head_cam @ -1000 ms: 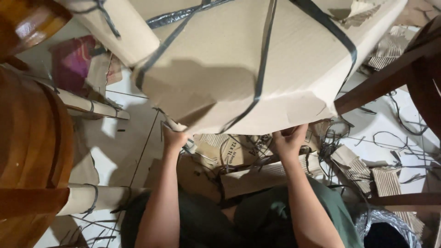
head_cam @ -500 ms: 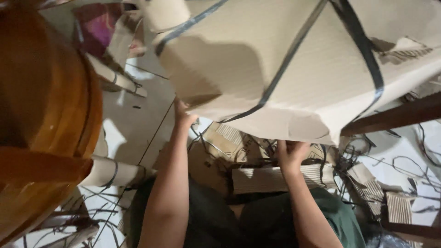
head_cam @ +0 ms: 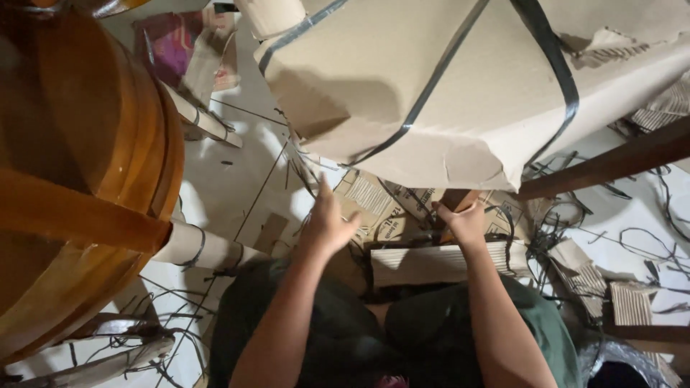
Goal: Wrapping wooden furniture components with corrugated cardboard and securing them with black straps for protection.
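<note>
A big piece wrapped in brown cardboard (head_cam: pixel 460 93) and bound with black straps (head_cam: pixel 553 65) hangs over my lap, filling the top of the view. My left hand (head_cam: pixel 327 224) is raised just under its lower left edge, fingers straight and thumb apart, holding nothing. My right hand (head_cam: pixel 466 221) is closed around a dark brown wooden part (head_cam: pixel 454 198) that sticks out below the cardboard's lower edge. A flat strip of corrugated cardboard (head_cam: pixel 431 264) lies across my knees between both arms.
Polished wooden furniture (head_cam: pixel 72 179) fills the left side, its legs wrapped in cardboard tubes (head_cam: pixel 205 250). A dark wooden bar (head_cam: pixel 611 162) crosses at the right. Torn cardboard scraps (head_cam: pixel 632 302) and cut black strap pieces (head_cam: pixel 647 241) litter the white tiled floor (head_cam: pixel 237 179).
The wrapped piece has shifted up and to the right in view. My left hand has come off its lower edge and opened. My right hand keeps its hold underneath.
</note>
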